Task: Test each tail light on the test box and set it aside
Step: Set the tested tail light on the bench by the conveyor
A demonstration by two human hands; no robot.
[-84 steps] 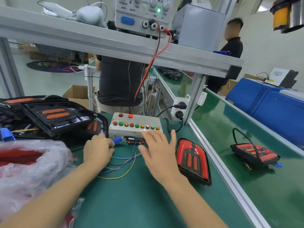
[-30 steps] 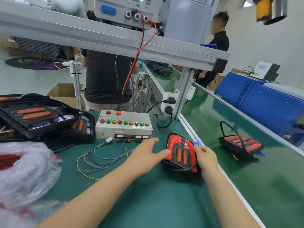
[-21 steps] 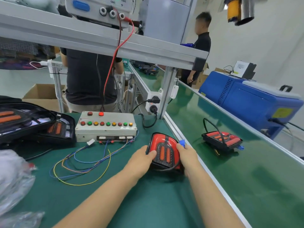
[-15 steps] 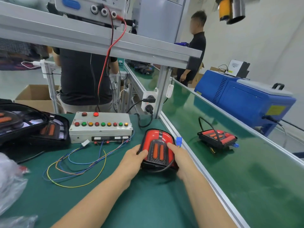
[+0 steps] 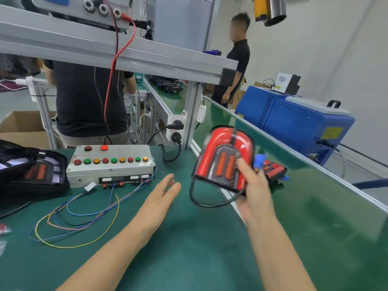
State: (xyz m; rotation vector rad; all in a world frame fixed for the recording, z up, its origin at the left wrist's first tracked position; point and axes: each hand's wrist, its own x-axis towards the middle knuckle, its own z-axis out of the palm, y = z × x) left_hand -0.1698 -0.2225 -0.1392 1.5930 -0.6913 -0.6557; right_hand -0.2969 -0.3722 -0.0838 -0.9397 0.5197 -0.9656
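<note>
Above the green bench: both hands [image 5: 255, 192] are in the air.
Right hand: grips the red tail light [image 5: 222, 158] by its lower right corner, thumb on its face, lifted off the mat and tilted.
Left hand [image 5: 162, 193]: fingers straight and loose, holding nothing, just left of the light.
Cable [image 5: 201, 201]: black loop hanging under the light.
Test box [image 5: 111, 164]: further left on the mat, coloured wires [image 5: 84, 217] trailing in front.
Second tail light [image 5: 274, 170]: on the belt behind the right hand, partly hidden.

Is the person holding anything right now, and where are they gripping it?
Yes. The right hand holds a red tail light lifted off the table, gripped at its lower right corner with the thumb across its face. The left hand is open and holds nothing.
</note>
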